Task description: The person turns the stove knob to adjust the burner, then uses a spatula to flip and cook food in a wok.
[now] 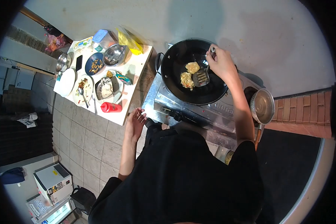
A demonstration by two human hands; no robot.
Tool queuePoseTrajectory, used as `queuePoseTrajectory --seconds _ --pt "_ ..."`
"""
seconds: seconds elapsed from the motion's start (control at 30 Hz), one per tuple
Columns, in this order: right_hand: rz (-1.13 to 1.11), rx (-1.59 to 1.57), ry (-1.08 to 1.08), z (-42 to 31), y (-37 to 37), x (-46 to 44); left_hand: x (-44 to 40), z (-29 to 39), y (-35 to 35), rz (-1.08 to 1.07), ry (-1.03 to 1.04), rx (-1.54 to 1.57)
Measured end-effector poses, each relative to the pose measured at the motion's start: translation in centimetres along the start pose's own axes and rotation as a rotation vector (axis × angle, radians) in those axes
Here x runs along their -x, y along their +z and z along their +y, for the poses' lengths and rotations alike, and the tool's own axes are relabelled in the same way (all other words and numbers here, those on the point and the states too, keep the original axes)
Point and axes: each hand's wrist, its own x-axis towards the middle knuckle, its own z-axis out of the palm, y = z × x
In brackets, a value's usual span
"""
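My right hand (223, 64) is wrapped around the handle of a slotted spatula (201, 78) over a black wok (174, 56). The spatula's metal blade lies low in the wok, close beside two lumpy golden pieces of food (192, 67). Whether the blade touches them I cannot tell. Under the wok is a silver gas stove (164, 102) with a dark knob at its front. My left hand (136, 122) holds nothing. Its fingers are apart, slightly curled, near the corner of the white table and left of the stove.
On the white table (117, 117) stand a red squeeze bottle (111, 107), a plate with a foil-like bowl (104, 89), a blue bowl (95, 63), a metal bowl (115, 55) and a yellow packet (130, 42). A saucepan (262, 106) sits right of the wok, its handle toward me.
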Motion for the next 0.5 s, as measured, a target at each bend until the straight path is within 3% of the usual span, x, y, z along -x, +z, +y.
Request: queuePoseTrajectory --seconds 0.3,0.5 --pt "-0.087 -0.027 -0.13 1.1 1.1 -1.4 0.2 0.2 0.1 0.022 0.006 0.016" --pt "-0.163 -0.077 0.006 2.0 0.7 -1.2 0.4 0.0 -0.2 0.025 0.013 0.028"
